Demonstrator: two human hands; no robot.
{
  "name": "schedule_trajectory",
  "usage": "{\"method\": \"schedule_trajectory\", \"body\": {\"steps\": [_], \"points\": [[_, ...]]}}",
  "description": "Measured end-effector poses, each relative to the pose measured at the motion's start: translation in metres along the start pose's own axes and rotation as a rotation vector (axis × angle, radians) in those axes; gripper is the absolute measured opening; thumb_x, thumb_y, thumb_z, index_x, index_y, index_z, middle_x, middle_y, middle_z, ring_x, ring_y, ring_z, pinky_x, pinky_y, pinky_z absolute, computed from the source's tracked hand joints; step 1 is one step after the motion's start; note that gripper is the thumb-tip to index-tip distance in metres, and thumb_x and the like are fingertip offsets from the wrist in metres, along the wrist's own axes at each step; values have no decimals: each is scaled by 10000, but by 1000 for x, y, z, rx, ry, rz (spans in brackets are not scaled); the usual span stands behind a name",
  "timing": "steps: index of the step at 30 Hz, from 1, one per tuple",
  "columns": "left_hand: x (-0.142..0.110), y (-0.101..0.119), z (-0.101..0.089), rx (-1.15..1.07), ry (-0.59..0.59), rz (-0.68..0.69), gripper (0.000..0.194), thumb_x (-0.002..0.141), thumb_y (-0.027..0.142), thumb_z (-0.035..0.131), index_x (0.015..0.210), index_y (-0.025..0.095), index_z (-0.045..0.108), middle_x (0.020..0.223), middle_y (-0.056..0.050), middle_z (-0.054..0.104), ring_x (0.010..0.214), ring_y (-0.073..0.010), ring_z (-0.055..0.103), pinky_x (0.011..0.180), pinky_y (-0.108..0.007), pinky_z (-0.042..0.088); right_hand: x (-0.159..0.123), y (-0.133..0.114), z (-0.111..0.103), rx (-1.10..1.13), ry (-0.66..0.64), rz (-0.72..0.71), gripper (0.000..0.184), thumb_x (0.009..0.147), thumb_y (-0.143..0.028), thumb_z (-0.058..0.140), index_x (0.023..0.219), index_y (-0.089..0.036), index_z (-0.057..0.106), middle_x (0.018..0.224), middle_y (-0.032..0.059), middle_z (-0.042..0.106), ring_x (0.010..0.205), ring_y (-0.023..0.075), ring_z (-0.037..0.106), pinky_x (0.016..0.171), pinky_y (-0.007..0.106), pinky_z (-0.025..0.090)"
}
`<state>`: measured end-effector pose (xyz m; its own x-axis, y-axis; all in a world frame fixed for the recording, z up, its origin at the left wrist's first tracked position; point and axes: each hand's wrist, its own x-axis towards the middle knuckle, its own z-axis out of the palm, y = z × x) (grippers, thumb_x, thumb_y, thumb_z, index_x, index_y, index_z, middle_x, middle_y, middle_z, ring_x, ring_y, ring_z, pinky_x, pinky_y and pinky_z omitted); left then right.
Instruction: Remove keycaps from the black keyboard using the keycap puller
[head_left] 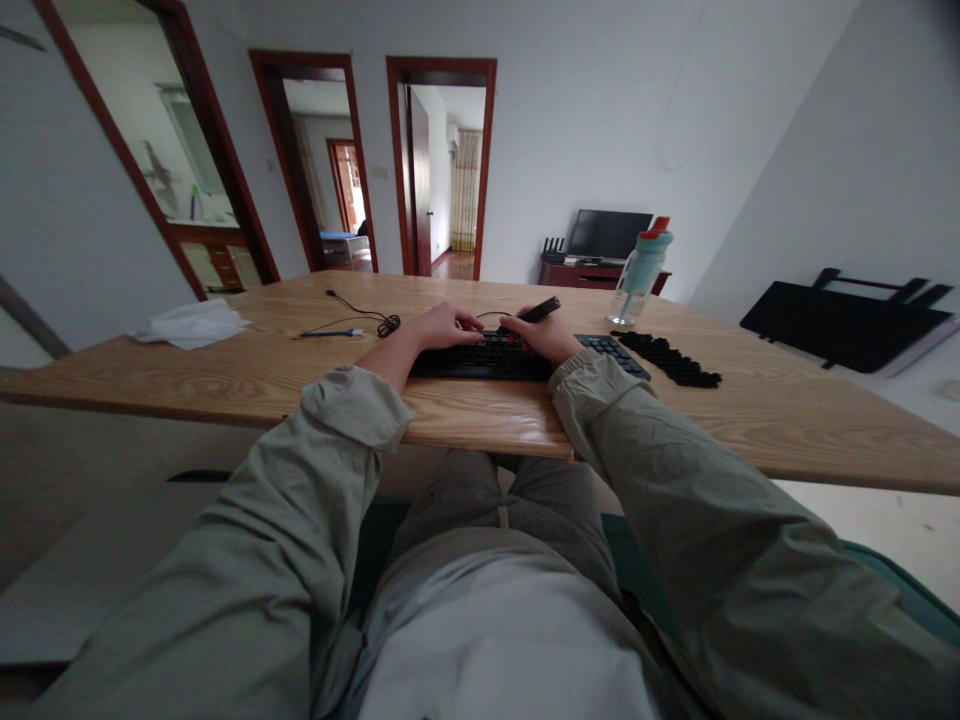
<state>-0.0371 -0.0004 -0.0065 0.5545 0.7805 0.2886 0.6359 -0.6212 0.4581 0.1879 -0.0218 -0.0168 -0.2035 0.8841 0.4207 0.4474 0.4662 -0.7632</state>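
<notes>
A black keyboard [480, 362] lies near the table's front edge, its number pad showing to the right of my hands. My left hand [448, 327] rests on its upper left part, fingers apart and thumb stretched out, with nothing visible in it. Wrapped round a thick black pen-like tool [541, 310] is my right hand [551, 334], over the keyboard's middle right. The tool slants, its rear end up to the right; its tip is hidden by my fingers. Right of the keyboard lie rows of small black pieces [667, 360] that look like loose keycaps.
On the wooden table [315, 375], a blue brush with pale bristles [330, 332] lies beside a coiled black cable [388, 325]. White crumpled paper or cloth [191, 324] is at far left. A clear bottle with an orange lid [641, 275] stands behind the black pieces.
</notes>
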Motion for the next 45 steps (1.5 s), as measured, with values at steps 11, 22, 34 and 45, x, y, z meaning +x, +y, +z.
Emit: {"method": "schedule_trajectory", "body": {"steps": [11,22,34,45], "points": [[0,11,2,22,-129,-19,464,783,443,657,1168,189,714,998,-44,744,868,-181,644,811,-268,465,1,5,0,82,18,15,375,817,-490,624,763,-124,681,676,58,684,455,85,503,418,207,387],[-3,7,-5,49,30,-37,390,817,410,597,1057,137,740,981,-66,747,877,-191,650,792,-274,478,1,3,0,114,-12,-15,352,830,-482,628,810,-135,686,687,42,693,439,66,500,401,182,378],[5,-35,-11,262,154,-337,307,819,295,561,1014,147,746,1038,-87,740,921,-204,664,833,-253,481,0,1,4,14,132,82,348,814,-459,664,706,-128,667,661,71,687,438,91,523,397,201,397],[8,-50,-10,247,112,-381,297,828,338,527,937,167,743,1000,-76,736,894,-210,651,832,-268,478,5,4,11,23,152,88,423,827,-529,626,735,-121,693,667,81,695,478,110,551,441,210,412]]}}
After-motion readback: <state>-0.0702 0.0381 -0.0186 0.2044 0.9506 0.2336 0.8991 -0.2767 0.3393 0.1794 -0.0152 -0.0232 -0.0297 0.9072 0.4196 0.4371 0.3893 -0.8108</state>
